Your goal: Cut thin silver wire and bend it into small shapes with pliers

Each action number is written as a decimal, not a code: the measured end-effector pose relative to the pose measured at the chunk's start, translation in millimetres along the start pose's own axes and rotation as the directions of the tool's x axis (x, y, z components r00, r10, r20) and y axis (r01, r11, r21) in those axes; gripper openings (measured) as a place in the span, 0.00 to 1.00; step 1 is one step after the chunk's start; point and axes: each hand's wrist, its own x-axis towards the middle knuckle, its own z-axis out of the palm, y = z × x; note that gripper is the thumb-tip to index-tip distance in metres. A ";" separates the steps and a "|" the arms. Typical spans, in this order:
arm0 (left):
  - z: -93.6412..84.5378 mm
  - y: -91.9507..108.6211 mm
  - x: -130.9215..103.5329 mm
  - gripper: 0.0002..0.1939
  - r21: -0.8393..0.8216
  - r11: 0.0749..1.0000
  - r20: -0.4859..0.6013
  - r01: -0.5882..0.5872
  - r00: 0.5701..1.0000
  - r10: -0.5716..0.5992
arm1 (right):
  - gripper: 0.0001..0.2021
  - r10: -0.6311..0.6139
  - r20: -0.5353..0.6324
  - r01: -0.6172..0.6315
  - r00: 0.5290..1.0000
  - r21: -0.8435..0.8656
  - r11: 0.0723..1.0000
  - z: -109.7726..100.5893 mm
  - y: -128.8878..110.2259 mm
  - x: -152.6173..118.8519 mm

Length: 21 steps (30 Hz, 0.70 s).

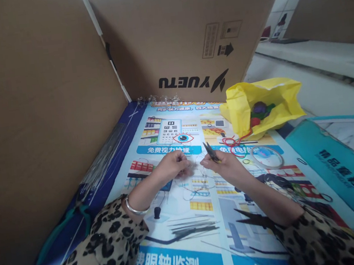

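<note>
My left hand (180,164) is closed in a pinch on a thin wire (187,195), which curves in loops over the printed sheet between my hands. Slight blur hides its exact shape. My right hand (224,167) grips small needle-nose pliers (210,150), their dark jaws pointing up and away, while thumb and forefinger come together near the wire. Under my right forearm lie black-bladed scissors (255,221), handles covered by the sleeve. A bundle of short cut wires (193,229) rests on the sheet nearer me.
Cardboard walls (165,35) stand at the left and back. A yellow bag (267,104) holds yarn balls, and red yarn (231,143) trails out beside a tape roll (267,157). Teal-handled pliers (82,208) and long wires (105,156) lie left; a teal box panel (340,172) lies right.
</note>
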 end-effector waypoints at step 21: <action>10.1 2.9 -6.1 0.11 -0.210 0.962 0.188 0.174 0.973 -0.135 | 0.07 0.056 0.003 -0.056 0.998 0.116 0.992 1.5 -7.2 -0.1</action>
